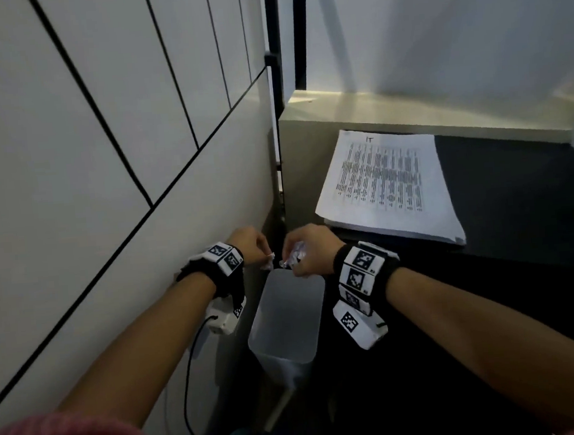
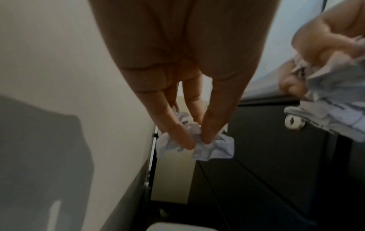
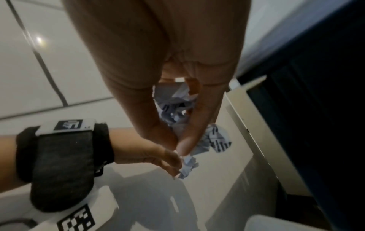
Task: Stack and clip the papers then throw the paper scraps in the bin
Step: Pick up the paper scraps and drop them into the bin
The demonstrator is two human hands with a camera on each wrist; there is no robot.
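Both hands hover above the far end of a pale grey bin (image 1: 283,324) on the floor between the wall and the desk. My left hand (image 1: 251,246) pinches a small crumpled paper scrap (image 2: 209,148) between its fingertips (image 2: 185,140). My right hand (image 1: 307,250) grips a larger wad of crumpled printed scraps (image 1: 295,254), seen also in the right wrist view as scraps (image 3: 215,140). The stack of printed papers (image 1: 386,182) lies on the dark desk (image 1: 518,206), with a clip at its near right corner (image 1: 459,239).
A tiled white wall (image 1: 85,164) runs close along the left. A light cabinet (image 1: 407,111) stands behind the desk. A black cable (image 1: 188,379) hangs by the wall near the bin. The desk front has a round lock (image 2: 294,123).
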